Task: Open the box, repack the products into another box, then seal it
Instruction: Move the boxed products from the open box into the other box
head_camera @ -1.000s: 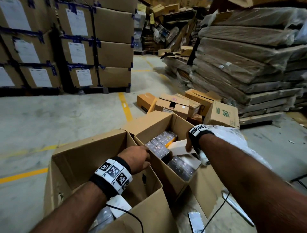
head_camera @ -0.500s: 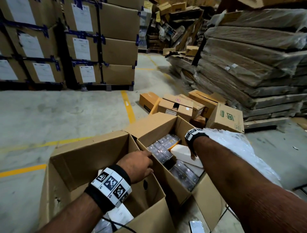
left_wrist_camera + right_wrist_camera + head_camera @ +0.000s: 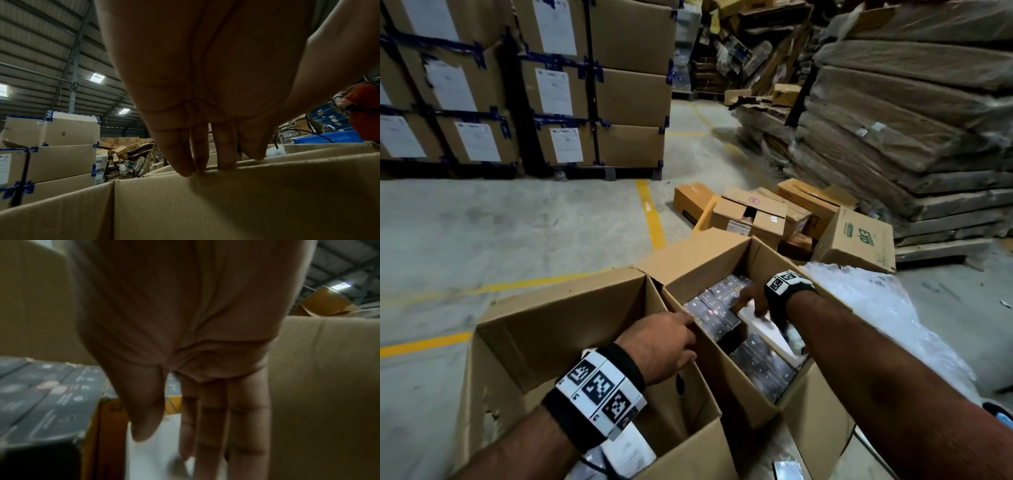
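Two open cartons are sitting side by side on the floor, so the opening step looks done. The right box (image 3: 726,260), flaps up, is still holding most of its load: rows of dark packs (image 3: 717,305) are lying in its far half and more dark packs in its near half, with a white pack (image 3: 763,317) lying between them. The left box (image 3: 571,318) is showing mostly bare cardboard inside, with only a few pale items at its near bottom corner, half hidden behind the wrist. By that, repacking is only just getting going, and sealing is not yet in sight; no tape is showing in any view.

The left hand (image 3: 661,342) is resting on the shared rim between the boxes; in the wrist view its fingers (image 3: 225,151) are lying straight and close together, tips on the cardboard edge, gripping nothing. The right hand (image 3: 755,299) is reaching down inside the right box over the white pack, fingers extended and thumb apart; it is blurred, and I cannot tell whether it is touching a pack.

Bubble wrap (image 3: 876,308) is lying just beside the right box. Most packs are still waiting to cross over.
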The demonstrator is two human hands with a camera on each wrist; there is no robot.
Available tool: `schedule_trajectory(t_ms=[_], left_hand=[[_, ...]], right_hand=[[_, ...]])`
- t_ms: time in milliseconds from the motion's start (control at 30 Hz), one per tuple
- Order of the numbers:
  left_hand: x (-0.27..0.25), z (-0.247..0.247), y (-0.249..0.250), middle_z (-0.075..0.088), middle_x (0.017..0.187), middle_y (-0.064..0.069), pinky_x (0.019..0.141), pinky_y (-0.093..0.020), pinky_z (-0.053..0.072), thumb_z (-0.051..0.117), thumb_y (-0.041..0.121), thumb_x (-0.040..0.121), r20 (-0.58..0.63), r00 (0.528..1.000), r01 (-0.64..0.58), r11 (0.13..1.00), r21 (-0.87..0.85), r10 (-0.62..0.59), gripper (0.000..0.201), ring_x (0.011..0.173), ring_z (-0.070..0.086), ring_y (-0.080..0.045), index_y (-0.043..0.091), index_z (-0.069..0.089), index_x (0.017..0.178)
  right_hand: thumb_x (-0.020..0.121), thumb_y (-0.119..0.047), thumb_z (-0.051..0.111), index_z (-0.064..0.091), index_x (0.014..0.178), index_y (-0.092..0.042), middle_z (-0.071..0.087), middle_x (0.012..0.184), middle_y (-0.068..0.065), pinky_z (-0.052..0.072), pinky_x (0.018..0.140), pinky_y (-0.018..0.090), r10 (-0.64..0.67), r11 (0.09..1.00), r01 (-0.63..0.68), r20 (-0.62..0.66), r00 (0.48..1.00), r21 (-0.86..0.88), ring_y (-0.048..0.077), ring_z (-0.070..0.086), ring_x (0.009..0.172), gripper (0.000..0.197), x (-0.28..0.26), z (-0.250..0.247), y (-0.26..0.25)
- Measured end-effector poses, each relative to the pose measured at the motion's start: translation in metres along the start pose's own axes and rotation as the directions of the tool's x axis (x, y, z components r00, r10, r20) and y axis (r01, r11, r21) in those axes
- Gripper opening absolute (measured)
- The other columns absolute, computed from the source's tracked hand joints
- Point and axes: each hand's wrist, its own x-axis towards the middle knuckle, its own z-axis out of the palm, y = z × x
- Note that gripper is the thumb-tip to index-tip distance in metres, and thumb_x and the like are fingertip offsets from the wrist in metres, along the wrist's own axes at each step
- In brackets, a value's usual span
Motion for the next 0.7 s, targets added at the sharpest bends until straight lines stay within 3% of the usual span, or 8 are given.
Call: schedule_trajectory(t_ms=[67, 200, 367, 433, 467, 533, 567, 700], left_hand=[[0.001, -0.001, 0.001, 0.042, 0.14, 0.002, 0.101, -0.038, 0.044, 0.043, 0.042, 0.098, 0.009, 1.0, 0.005, 1.0, 0.001, -0.005, 0.038, 0.119, 0.05, -0.019, 0.023, 0.061, 0.127], [0.003, -0.004, 0.0, 0.04, 0.144, 0.001, 0.102, -0.039, 0.042, 0.043, 0.04, 0.099, 0.04, 0.999, -0.008, 0.999, 0.034, 0.007, 0.039, 0.123, 0.048, -0.021, 0.022, 0.059, 0.129], [0.0, -0.001, -0.001, 0.04, 0.145, -0.003, 0.105, -0.04, 0.04, 0.044, 0.037, 0.099, 0.06, 0.998, -0.013, 0.999, 0.05, 0.01, 0.04, 0.127, 0.046, -0.024, 0.019, 0.057, 0.131], [0.0, -0.003, -0.004, 0.039, 0.148, -0.004, 0.107, -0.039, 0.038, 0.045, 0.036, 0.099, 0.07, 0.998, -0.013, 0.999, 0.033, 0.011, 0.041, 0.13, 0.045, -0.025, 0.018, 0.055, 0.134], [-0.002, -0.005, -0.006, 0.038, 0.15, -0.004, 0.108, -0.038, 0.037, 0.047, 0.035, 0.098, 0.072, 0.997, -0.012, 1.0, 0.014, 0.011, 0.041, 0.131, 0.044, -0.025, 0.018, 0.054, 0.135], [-0.008, -0.008, -0.009, 0.038, 0.151, -0.004, 0.108, -0.036, 0.035, 0.05, 0.035, 0.097, 0.068, 0.998, -0.002, 1.0, -0.028, 0.004, 0.045, 0.134, 0.042, -0.025, 0.016, 0.05, 0.138], [-0.013, -0.009, -0.009, 0.038, 0.151, -0.004, 0.109, -0.035, 0.035, 0.052, 0.035, 0.096, 0.061, 0.998, 0.013, 0.999, -0.04, -0.01, 0.048, 0.135, 0.041, -0.024, 0.016, 0.047, 0.14], [-0.039, -0.011, -0.012, 0.05, 0.142, -0.009, 0.105, -0.03, 0.037, 0.053, 0.036, 0.096, 0.047, 0.997, 0.064, 0.996, -0.062, -0.061, 0.051, 0.129, 0.047, -0.026, 0.019, 0.043, 0.143]], right_hand=[[0.093, -0.004, 0.056, 0.035, 0.149, -0.022, 0.042, 0.148, 0.007, 0.043, 0.093, 0.029, -0.007, 0.998, 0.02, 0.215, 0.977, -0.057, 0.028, 0.049, 0.129, 0.063, -0.006, 0.007, -0.001], [0.087, -0.005, 0.055, 0.038, 0.141, -0.049, 0.037, 0.153, -0.005, 0.054, 0.084, 0.031, 0.03, 0.999, -0.019, 0.224, 0.974, -0.051, 0.027, 0.062, 0.11, 0.072, -0.012, 0.015, 0.0], [0.093, 0.001, 0.049, 0.045, 0.143, -0.017, 0.057, 0.135, 0.008, 0.052, 0.088, 0.027, -0.055, 0.997, 0.063, 0.154, 0.987, -0.048, 0.03, 0.061, 0.114, 0.053, -0.036, -0.005, -0.01], [0.092, 0.002, 0.053, 0.055, 0.132, -0.003, 0.06, 0.128, 0.013, 0.051, 0.071, 0.014, -0.067, 0.998, 0.067, 0.035, 0.997, 0.001, 0.03, 0.06, 0.116, 0.041, -0.058, -0.023, -0.017], [0.092, 0.0, 0.054, 0.059, 0.127, -0.001, 0.062, 0.125, 0.015, 0.051, 0.069, 0.017, -0.085, 0.996, 0.085, 0.006, 0.996, 0.021, 0.03, 0.061, 0.114, 0.035, -0.069, -0.032, -0.022], [0.094, -0.005, 0.051, 0.068, 0.113, -0.007, 0.067, 0.114, 0.016, 0.052, 0.078, 0.028, -0.139, 0.99, 0.14, -0.035, 0.99, 0.009, 0.028, 0.066, 0.099, 0.025, -0.092, -0.05, -0.031], [0.094, -0.006, 0.048, 0.068, 0.106, -0.014, 0.069, 0.105, 0.014, 0.053, 0.074, 0.031, -0.146, 0.987, 0.15, -0.077, 0.986, 0.049, 0.025, 0.067, 0.086, 0.025, -0.104, -0.057, -0.034], [0.097, -0.009, 0.04, 0.06, 0.124, -0.023, 0.068, 0.098, 0.005, 0.05, 0.065, 0.021, -0.284, 0.953, 0.299, -0.194, 0.939, 0.052, 0.009, 0.06, 0.066, 0.036, -0.165, -0.082, -0.058]])
